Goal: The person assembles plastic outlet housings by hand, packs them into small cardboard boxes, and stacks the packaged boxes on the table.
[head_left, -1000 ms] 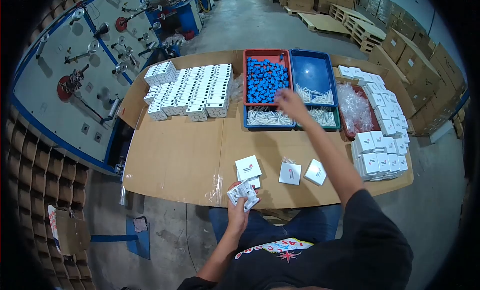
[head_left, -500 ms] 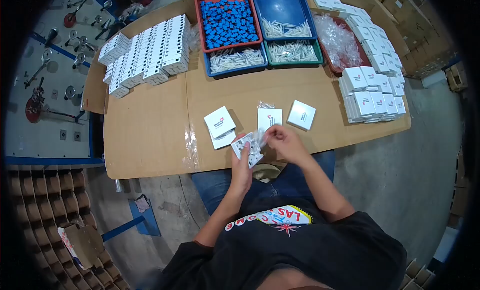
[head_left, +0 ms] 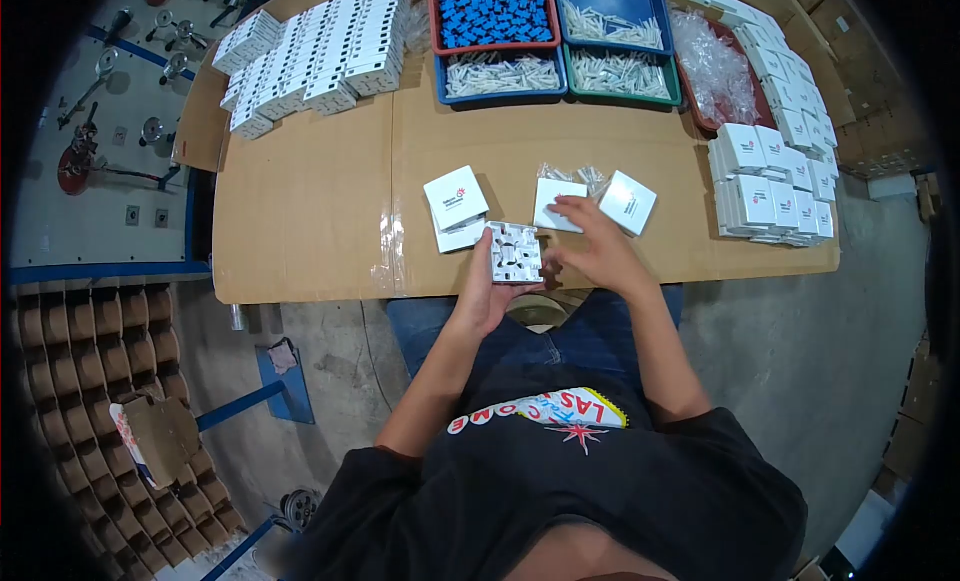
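My left hand (head_left: pixel 482 293) is closed around the edge of a square white plastic housing (head_left: pixel 515 253), whose open, moulded inner side with small parts faces up. My right hand (head_left: pixel 602 251) is just right of it with fingers apart, and nothing shows in them. Its fingertips reach over a white square cover (head_left: pixel 556 203) on the table. To the right of that lies another white cover (head_left: pixel 628 203). Stacked white covers with a small red print (head_left: pixel 456 195) lie left of the housing. Clear plastic wrap (head_left: pixel 592 181) is behind the covers.
Rows of white boxed units (head_left: pixel 340 56) stand at the back left. A red tray of blue parts (head_left: pixel 495 49) and trays of white sticks (head_left: pixel 500 103) are at the back. Piled white covers (head_left: pixel 755 201) and a tray of clear bags (head_left: pixel 712 66) stand at the right.
My right hand has moved away from the housing, and clear wrap now lies behind the covers. The housing is turned squarer and flatter in my left hand. The whole view has shifted.
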